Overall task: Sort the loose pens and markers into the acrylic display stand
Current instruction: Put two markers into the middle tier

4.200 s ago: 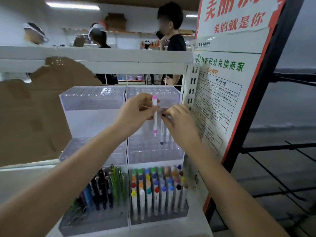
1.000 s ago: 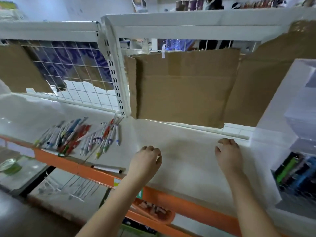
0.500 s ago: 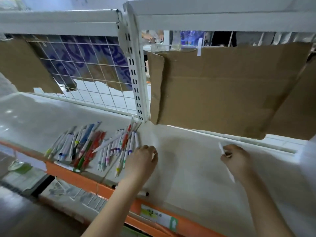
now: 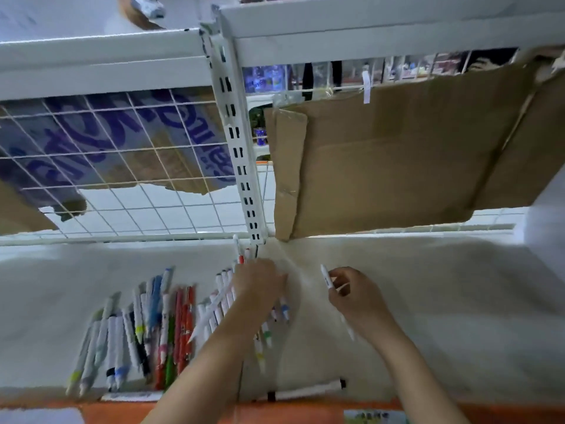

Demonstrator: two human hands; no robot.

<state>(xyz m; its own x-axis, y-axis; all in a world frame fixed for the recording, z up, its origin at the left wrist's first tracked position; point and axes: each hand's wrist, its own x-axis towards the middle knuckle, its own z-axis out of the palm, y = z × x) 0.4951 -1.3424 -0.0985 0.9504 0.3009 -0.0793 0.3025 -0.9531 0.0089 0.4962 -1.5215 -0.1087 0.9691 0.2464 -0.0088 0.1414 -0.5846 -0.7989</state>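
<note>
The loose pens (image 4: 159, 328) lie in a row on the white shelf (image 4: 458, 301). They look light, hard and smooth, so pinch one at its middle. The right hand (image 4: 356, 296) pinches a white pen (image 4: 326, 276). The left hand (image 4: 260, 284) curls over the pile; I cannot tell if its fingers hold one. The orange front edge (image 4: 275, 413) is close, with bare shelf to the right.

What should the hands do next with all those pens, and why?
Probably the left hand should close on one pen from the loose pile it rests on. The right hand already holds a white pen, and many still lie unsorted on the shelf.
</note>
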